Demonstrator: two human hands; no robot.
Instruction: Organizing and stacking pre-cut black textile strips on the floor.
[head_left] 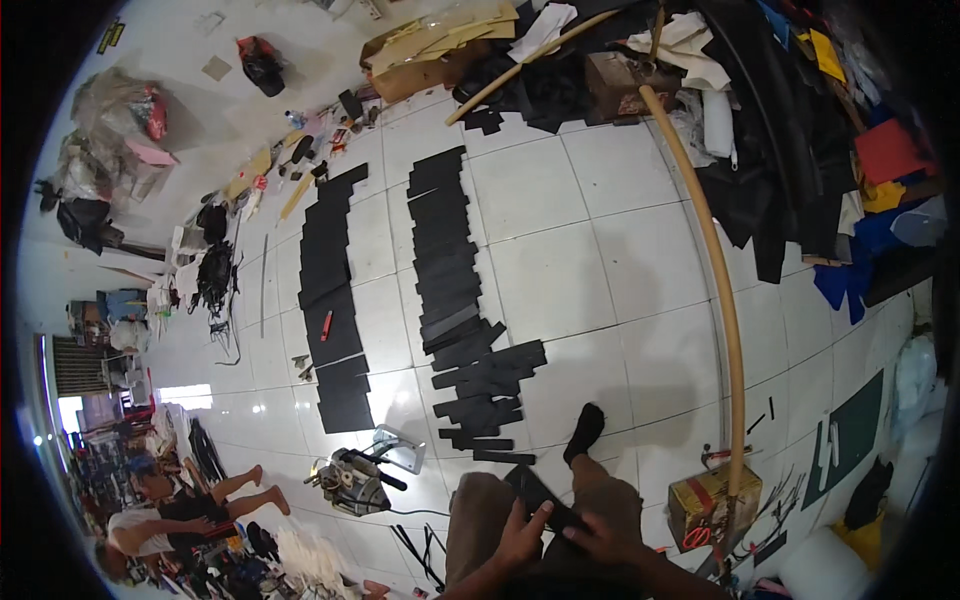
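I sit low over a white tiled floor with a flat black piece of sheet material [540, 492] above my lap. My left hand [522, 536] grips its near side, thumb on top. The right hand [598, 540] is closed on the piece's right end, its fingertips partly hidden. Ahead of me lie two long rows of overlapping black pieces: the left row [328, 250] is fairly even, and the right row [442, 225] ends in loosely scattered strips [485, 385] nearest me. A red cutter knife [326, 325] rests on the left row.
A metal machine [352, 482] with a cord stands left of my knee. To my right are a cardboard box [712, 505], red-handled scissors [697, 532] and a long pole [715, 270]. Black material [770, 200] is heaped at far right. Another person [165, 525] sits at left.
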